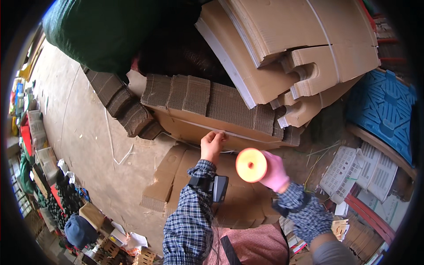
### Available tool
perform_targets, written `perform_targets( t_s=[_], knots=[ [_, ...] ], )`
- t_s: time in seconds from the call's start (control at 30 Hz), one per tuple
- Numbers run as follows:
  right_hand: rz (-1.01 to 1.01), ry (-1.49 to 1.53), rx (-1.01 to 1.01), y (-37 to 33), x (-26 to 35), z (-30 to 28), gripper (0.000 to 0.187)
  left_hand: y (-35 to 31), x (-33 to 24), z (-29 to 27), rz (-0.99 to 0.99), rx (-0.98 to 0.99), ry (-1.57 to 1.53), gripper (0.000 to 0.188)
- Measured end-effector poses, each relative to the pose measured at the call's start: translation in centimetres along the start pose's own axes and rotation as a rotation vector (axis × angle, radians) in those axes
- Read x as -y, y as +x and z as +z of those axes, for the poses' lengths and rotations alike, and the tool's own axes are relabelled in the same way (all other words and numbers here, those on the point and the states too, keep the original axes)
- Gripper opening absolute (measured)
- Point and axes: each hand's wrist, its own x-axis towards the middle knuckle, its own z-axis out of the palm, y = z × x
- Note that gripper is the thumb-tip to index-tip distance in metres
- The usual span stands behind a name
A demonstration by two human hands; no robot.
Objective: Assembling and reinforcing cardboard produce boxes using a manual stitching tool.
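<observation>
Cardboard bundle (pixel 221 119), strapped and set on edge, stands on the bare floor (pixel 86 128) right in front of the person, corrugated ends facing up. Past its right half I see a stack of folded cartons (pixel 274 26) with notched ends, and beyond its left side a bulging dark green sack (pixel 101 35). A brown cardboard sheet (pixel 165 181) lies flat on the near side, and a blue plastic pallet (pixel 384 110) sits off to the right. The bare left hand (pixel 213 143) has its grip pinched, thumb to fingers, on the strap at the bundle's near face. The right hand (pixel 274 171), in a pink glove, has its grip closed around a round, peach-coloured roll (pixel 251 164), fingers mostly hidden behind it. Thinnest of all, the white strap (pixel 198 125) runs lengthwise along that face.
</observation>
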Motion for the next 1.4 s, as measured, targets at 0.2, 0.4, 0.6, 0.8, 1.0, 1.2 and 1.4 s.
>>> perform_targets(
  t_s=[0.2, 0.4, 0.6, 0.8, 1.0, 1.2, 1.4],
  knots=[
    [0.227, -0.384, 0.013, 5.9, 0.7, 9.1, 0.019, -0.5, 1.8, -1.3, -0.038, 0.189, -0.311, 0.024],
    [0.242, -0.334, -0.219, 6.3, -0.9, 11.7, 0.035, -0.1, 2.7, -0.2, -0.146, 0.026, -0.589, 0.033],
    [0.329, -0.383, -0.139, 5.8, -1.1, 11.2, 0.046, 0.5, 3.2, 1.4, -0.132, 0.019, -0.683, 0.034],
    [0.347, -0.447, -0.202, 6.4, 0.3, 11.6, 0.043, 0.6, 3.3, 1.5, -0.039, 0.021, -0.542, 0.035],
    [0.39, -0.408, -0.318, 6.4, 0.6, 13.0, 0.043, 0.3, 3.4, 0.9, -0.024, 0.039, -0.489, 0.036],
    [0.143, -0.234, -0.31, 6.3, -2.1, 12.3, 0.036, 0.6, 3.1, 0.7, -0.047, 0.115, -0.526, 0.036],
    [-0.068, -0.454, -0.19, 5.1, -4.7, 11.0, 0.034, -0.4, 2.8, 0.4, 0.0, 0.186, -0.32, 0.029]
  ],
)
